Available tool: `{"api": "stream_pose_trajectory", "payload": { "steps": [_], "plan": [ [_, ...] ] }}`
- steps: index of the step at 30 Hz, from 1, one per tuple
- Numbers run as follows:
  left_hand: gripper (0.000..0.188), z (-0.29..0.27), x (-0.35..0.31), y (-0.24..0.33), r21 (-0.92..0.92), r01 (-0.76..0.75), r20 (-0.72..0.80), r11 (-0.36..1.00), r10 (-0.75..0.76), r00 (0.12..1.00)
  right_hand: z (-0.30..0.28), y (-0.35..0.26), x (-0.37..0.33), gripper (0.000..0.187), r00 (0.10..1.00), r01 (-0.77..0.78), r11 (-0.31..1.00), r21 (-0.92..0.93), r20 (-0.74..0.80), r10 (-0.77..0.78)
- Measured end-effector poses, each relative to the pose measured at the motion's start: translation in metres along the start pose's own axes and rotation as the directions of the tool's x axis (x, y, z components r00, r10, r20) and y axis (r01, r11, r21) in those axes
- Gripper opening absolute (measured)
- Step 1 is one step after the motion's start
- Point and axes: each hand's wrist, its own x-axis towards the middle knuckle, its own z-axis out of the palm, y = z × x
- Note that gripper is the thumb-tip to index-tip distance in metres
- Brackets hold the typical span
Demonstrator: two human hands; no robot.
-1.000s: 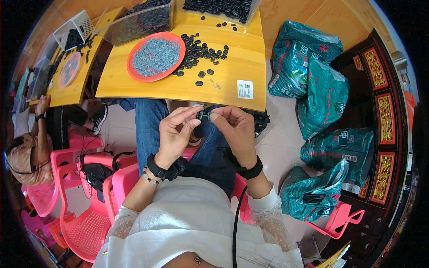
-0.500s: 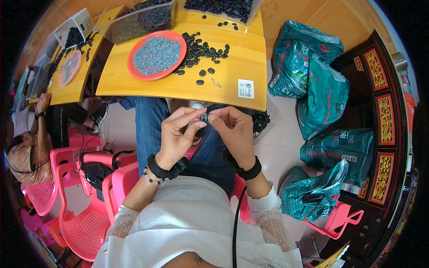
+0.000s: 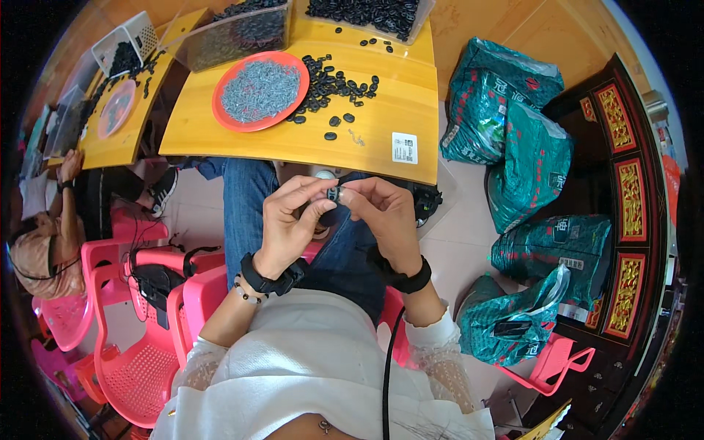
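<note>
Above my lap, just off the table's near edge, my left hand [image 3: 290,220] pinches a small black oval plastic piece [image 3: 334,194] between thumb and fingertips. My right hand [image 3: 390,221] is closed at the piece's other side, its thumb and forefinger pressed against it. Whether a screw sits under the right fingertips is too small to tell. On the yellow table [image 3: 205,139] ahead stands a red plate [image 3: 221,116] full of small grey screws [image 3: 258,89]. Loose black oval pieces [image 3: 330,84] are scattered to its right, a few lying nearer to me.
Clear bins [image 3: 242,40] of black parts stand at the table's back. Green sacks [image 3: 532,165] stand on the floor at right, beside a dark carved cabinet [image 3: 632,198]. At left are pink chairs [image 3: 139,367] and another person's arm [image 3: 70,213] by a second table [image 3: 121,150].
The black piece has turned slightly in my fingertips, and my right thumb and fingers have shifted a little on it. The table appears slightly shifted in view.
</note>
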Motion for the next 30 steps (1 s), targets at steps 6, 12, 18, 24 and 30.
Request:
{"api": "stream_pose_trajectory", "payload": {
  "steps": [6,12,18,24,30],
  "plan": [
    [0.024,0.001,-0.001,0.006,0.009,-0.040,-0.011,0.999,0.041,0.999,-0.005,0.008,0.002,0.017,0.998,-0.009,0.988,0.154,0.066,-0.002],
    [0.024,0.000,-0.002,0.004,-0.014,-0.077,-0.011,0.997,0.076,0.997,-0.010,0.012,0.003,0.021,0.989,-0.074,0.977,0.199,0.143,0.046],
    [0.027,0.002,-0.002,0.006,0.026,-0.129,-0.032,0.991,0.130,0.991,-0.017,0.018,0.007,0.033,0.934,-0.284,0.908,0.308,0.305,0.189],
    [0.029,0.005,-0.003,0.009,-0.049,-0.087,-0.018,0.995,0.086,0.996,-0.018,0.019,0.007,0.035,0.869,-0.355,0.856,0.375,0.469,0.155],
    [0.027,0.004,-0.006,0.010,-0.114,-0.036,0.056,0.993,0.042,0.998,-0.016,0.021,0.006,0.032,0.881,-0.343,0.836,0.428,0.455,0.128]
  ]
}}
